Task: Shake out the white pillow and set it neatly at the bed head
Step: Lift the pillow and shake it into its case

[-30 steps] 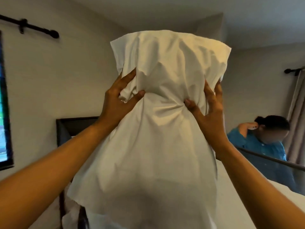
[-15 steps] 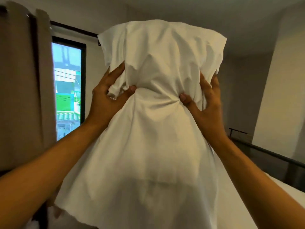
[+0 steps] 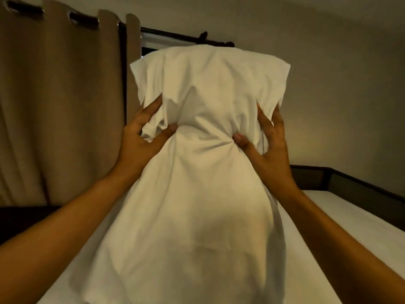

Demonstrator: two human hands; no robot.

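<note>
The left hand (image 3: 140, 137) grips the white pillow (image 3: 203, 150) on its left side, fingers reaching up along the edge and the thumb pressed across the front, with a bunch of loose pillowcase cloth pinched between them. The right hand (image 3: 266, 139) holds the opposite side the same way: its thumb digs into the front of the pillow while the spread fingers wrap up and around the right edge. Between the two thumbs the cloth is drawn into tight creases, so the pillow looks nipped at a waist there.

The pillow is held up in the air, on end, in front of the person's view. Its stuffed part bulges above the hands, with two soft corners at the top. Below the hands the pillowcase hangs slack and widens out (the lower hem shows a slightly ragged line near the bottom left). Both bare forearms stretch up from the lower corners of the view to meet it.

Under and behind the pillow lies the bed (image 3: 341, 233), covered in a white sheet, with a dark bed frame (image 3: 350, 183) running along its far right side. On the left hang beige curtains (image 3: 61, 106) on a dark curtain rod (image 3: 173, 36), and a plain pale wall (image 3: 339, 95) fills the right.
</note>
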